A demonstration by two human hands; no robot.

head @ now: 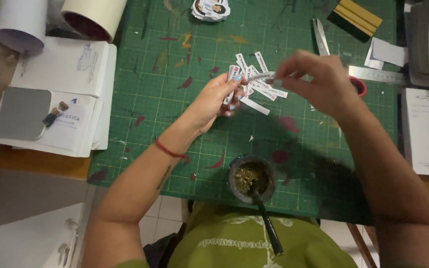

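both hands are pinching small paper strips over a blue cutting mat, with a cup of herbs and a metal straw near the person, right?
Not quite: the cutting mat is green, not blue, as the head view shows. The rest holds: the left hand and the right hand pinch small paper strips above it, and the cup of herbs with its metal straw sits at the mat's near edge.

Herb-filled cup (250,178) with straw near the mat's (184,134) edge; scissors (320,35), steel ruler (377,74), paper rolls (93,17) beyond.
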